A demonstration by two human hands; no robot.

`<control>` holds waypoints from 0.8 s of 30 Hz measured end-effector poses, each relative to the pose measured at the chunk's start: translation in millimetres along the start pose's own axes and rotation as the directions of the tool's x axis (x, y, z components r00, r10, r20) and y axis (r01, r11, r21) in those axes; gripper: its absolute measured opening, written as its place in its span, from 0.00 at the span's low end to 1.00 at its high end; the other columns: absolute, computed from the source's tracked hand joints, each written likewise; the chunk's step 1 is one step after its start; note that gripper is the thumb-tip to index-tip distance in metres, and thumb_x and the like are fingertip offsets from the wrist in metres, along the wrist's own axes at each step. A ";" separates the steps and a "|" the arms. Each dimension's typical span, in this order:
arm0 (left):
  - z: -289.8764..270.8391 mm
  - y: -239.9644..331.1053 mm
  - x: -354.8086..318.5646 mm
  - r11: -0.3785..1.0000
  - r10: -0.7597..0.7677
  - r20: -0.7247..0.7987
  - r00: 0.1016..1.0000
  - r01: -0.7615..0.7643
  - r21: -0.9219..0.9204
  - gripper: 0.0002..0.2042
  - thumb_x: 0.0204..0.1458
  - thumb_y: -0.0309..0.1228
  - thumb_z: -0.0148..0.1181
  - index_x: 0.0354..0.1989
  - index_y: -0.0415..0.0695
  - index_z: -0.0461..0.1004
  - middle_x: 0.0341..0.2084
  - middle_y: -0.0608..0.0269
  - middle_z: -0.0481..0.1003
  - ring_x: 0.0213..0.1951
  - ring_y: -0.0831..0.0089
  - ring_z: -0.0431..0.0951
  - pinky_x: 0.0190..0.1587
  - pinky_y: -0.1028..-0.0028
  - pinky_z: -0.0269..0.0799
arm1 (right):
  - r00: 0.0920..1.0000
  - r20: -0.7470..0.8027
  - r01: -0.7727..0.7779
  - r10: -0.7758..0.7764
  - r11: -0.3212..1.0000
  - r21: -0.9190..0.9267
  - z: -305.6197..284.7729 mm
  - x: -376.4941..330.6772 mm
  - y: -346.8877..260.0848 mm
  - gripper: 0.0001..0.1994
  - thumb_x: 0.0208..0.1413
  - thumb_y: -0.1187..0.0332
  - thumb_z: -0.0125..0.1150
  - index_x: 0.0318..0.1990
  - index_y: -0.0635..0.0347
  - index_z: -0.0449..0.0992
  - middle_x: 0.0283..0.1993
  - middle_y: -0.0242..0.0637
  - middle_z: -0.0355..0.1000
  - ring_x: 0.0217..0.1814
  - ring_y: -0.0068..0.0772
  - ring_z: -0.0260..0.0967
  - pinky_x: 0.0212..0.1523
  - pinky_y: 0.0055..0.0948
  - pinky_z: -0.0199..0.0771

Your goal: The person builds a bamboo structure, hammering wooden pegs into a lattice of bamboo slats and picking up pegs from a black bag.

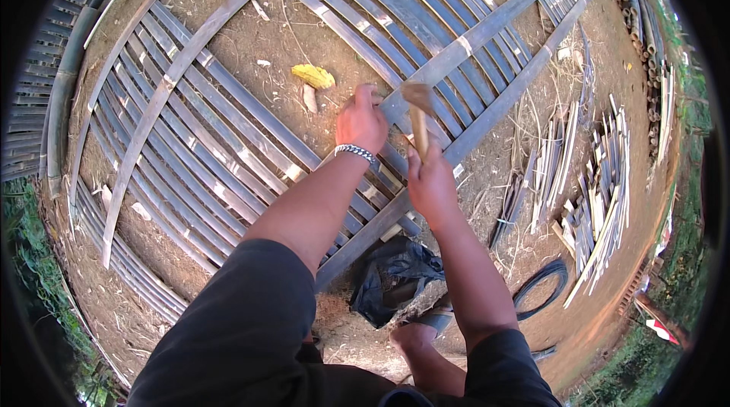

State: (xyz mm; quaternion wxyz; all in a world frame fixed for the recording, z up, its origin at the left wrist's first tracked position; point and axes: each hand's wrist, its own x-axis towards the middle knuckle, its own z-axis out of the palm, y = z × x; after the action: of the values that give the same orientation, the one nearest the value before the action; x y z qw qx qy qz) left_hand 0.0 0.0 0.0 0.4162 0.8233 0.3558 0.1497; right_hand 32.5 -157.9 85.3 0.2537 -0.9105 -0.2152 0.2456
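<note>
My right hand (433, 186) is wrapped round the wooden handle of a hammer (420, 127). Its brown, rusty-looking head is raised over the near end of a flat grey-brown bamboo slat (473, 44). At that same end my left hand (361, 124) is closed against the slat's edge, with a chain bracelet at the wrist; the fingertips are partly hidden. The slat lies crosswise over several long, dark bamboo strips (395, 34) of a lattice panel on the ground. Another cross slat (525, 80) runs parallel to it, nearer my right arm.
A second group of strips (182, 156) spreads left under a long curved slat (164, 88). Bundles of thin bamboo sticks (601, 194) lie at right, beside a coil of black cord (544, 285). A black plastic bag (395, 278) sits near my foot. A yellow leaf-like piece (313, 76) lies ahead.
</note>
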 end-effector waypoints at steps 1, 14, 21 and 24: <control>1.5 1.8 -8.8 1.000 -0.007 0.009 1.000 0.007 -0.002 0.18 0.56 0.25 0.54 0.57 0.46 0.69 0.40 0.55 0.85 0.44 0.49 0.83 0.50 0.54 0.78 | 0.998 0.048 -0.032 0.034 0.998 -0.058 1.6 -5.6 8.7 0.19 0.69 0.59 0.56 0.59 0.64 0.68 0.39 0.62 0.78 0.43 0.71 0.76 0.44 0.60 0.75; -2.1 9.3 11.4 0.998 0.052 0.058 0.997 -0.053 0.018 0.17 0.59 0.31 0.62 0.55 0.44 0.71 0.42 0.55 0.83 0.44 0.55 0.83 0.49 0.57 0.77 | 0.824 -0.215 -0.415 0.524 0.817 0.402 -35.7 -114.7 164.1 0.17 0.71 0.59 0.54 0.54 0.65 0.69 0.31 0.46 0.75 0.32 0.45 0.77 0.35 0.42 0.75; 0.8 0.4 11.8 0.982 0.150 -0.028 0.988 -0.146 0.121 0.19 0.60 0.34 0.63 0.57 0.41 0.72 0.37 0.60 0.85 0.36 0.67 0.85 0.43 0.64 0.79 | 0.853 -0.166 -0.497 0.495 0.867 0.036 -32.8 -198.5 194.4 0.24 0.69 0.63 0.55 0.67 0.66 0.63 0.49 0.64 0.77 0.51 0.70 0.75 0.51 0.55 0.74; 5.9 10.3 9.3 0.983 0.143 -0.029 0.989 -0.138 0.123 0.20 0.59 0.35 0.64 0.56 0.41 0.72 0.38 0.59 0.84 0.37 0.65 0.84 0.45 0.63 0.78 | 0.891 -0.327 -0.361 0.315 0.928 -0.090 -16.4 -226.4 230.4 0.25 0.67 0.64 0.58 0.67 0.66 0.63 0.54 0.66 0.74 0.54 0.72 0.73 0.54 0.57 0.73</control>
State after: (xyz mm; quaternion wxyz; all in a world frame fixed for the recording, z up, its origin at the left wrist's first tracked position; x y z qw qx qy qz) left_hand 14.5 -0.9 4.1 0.3475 0.8669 0.3130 0.1726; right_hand -74.9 -460.1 43.4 0.1689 -0.9773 -0.0288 0.1248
